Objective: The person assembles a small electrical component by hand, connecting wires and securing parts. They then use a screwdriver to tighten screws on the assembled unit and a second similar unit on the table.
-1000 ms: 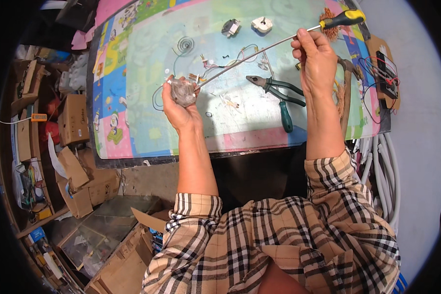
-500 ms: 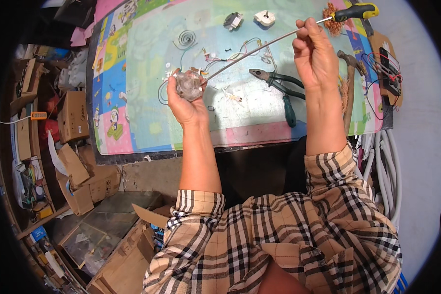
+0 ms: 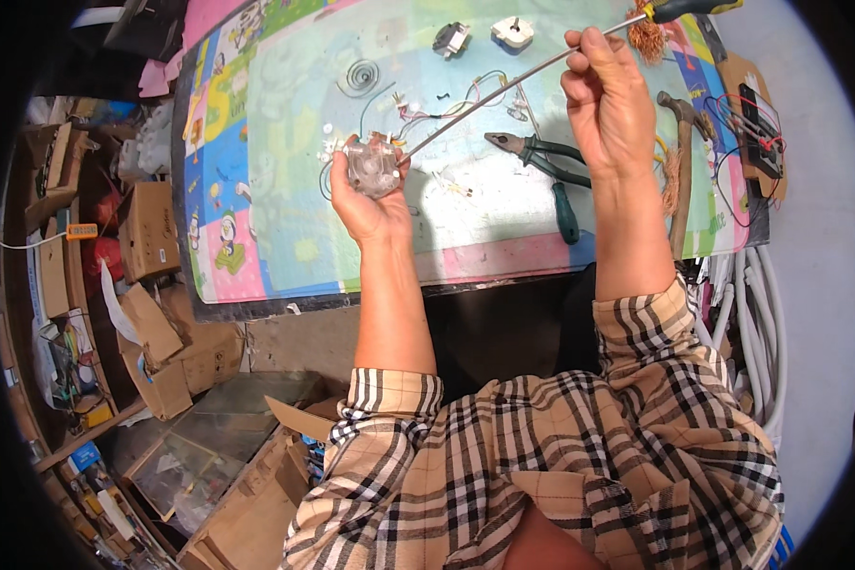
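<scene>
Cupped in my left hand [image 3: 378,217] is a small clear plastic housing [image 3: 372,169], its fingers curled round the sides. My right hand [image 3: 610,109] pinches the long metal shaft of a screwdriver [image 3: 522,81] between thumb and fingers. The tool slants from its black and yellow handle at the upper right down to the housing, where its tip meets or nearly meets the right side. Pliers with dark green handles [image 3: 546,161] lie between my hands. A thin screwdriver with a green handle [image 3: 564,217] lies by them.
On the patterned table mat [image 3: 304,237] are a coiled wire spring [image 3: 362,78], thin coloured wires [image 3: 465,100], a black-and-white part [image 3: 451,39] and a white part [image 3: 512,35]. A hammer [image 3: 681,171], copper strands [image 3: 648,40] and a meter with leads [image 3: 760,133] lie on the right.
The view has shifted slightly. The screwdriver's handle now sits higher, partly at the top edge. My left hand still holds the clear housing, which appears turned a little.
</scene>
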Action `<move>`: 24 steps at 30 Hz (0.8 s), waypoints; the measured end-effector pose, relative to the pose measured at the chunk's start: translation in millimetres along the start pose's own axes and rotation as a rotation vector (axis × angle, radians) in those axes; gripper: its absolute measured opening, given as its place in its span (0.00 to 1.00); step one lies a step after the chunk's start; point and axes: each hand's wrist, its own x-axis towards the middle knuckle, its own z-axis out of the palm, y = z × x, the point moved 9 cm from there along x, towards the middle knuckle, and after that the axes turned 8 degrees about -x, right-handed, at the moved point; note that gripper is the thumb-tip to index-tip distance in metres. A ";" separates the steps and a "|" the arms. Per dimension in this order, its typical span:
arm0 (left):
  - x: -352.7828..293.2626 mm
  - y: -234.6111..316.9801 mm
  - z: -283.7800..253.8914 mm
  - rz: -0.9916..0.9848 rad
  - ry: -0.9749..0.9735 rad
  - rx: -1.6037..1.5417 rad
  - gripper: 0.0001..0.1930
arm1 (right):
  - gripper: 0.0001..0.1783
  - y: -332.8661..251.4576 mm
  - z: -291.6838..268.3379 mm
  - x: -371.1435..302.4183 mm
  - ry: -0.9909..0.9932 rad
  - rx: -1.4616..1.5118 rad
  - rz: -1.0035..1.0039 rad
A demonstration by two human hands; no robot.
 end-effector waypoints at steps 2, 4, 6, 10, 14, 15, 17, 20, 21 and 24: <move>-0.5 1.0 0.7 -0.007 0.008 -0.015 0.20 | 0.07 -1.2 2.7 -1.4 -0.032 0.028 0.031; -1.7 -0.2 2.1 -0.020 0.006 -0.015 0.19 | 0.07 0.2 -0.8 -1.1 0.037 0.029 0.008; -1.9 -2.4 4.6 -0.033 -0.012 -0.021 0.19 | 0.07 0.3 -2.4 -0.8 0.070 0.043 -0.006; -2.9 -4.3 4.8 -0.048 -0.039 -0.044 0.20 | 0.06 -1.8 2.9 -3.2 0.032 0.049 0.001; -2.6 -5.3 4.9 -0.074 -0.026 -0.093 0.19 | 0.06 -13.0 12.4 -6.9 -0.076 -0.032 -0.026; -2.5 -5.1 5.5 -0.084 -0.030 -0.111 0.19 | 0.06 -15.4 17.6 -7.8 -0.114 -0.091 -0.013; -3.2 -5.0 5.3 -0.091 -0.020 -0.114 0.19 | 0.07 -19.8 28.3 -11.5 -0.190 -0.210 0.016; -1.9 -7.6 3.9 -0.102 -0.006 -0.119 0.19 | 0.17 -19.4 46.0 -17.5 -0.216 -0.092 -0.070; -1.3 -8.8 3.6 -0.107 -0.002 -0.120 0.19 | 0.16 -18.4 44.5 -17.0 -0.181 -0.080 -0.078; -2.9 -10.3 5.1 -0.116 -0.004 -0.123 0.19 | 0.12 -17.2 36.9 -17.1 -0.078 -0.042 -0.101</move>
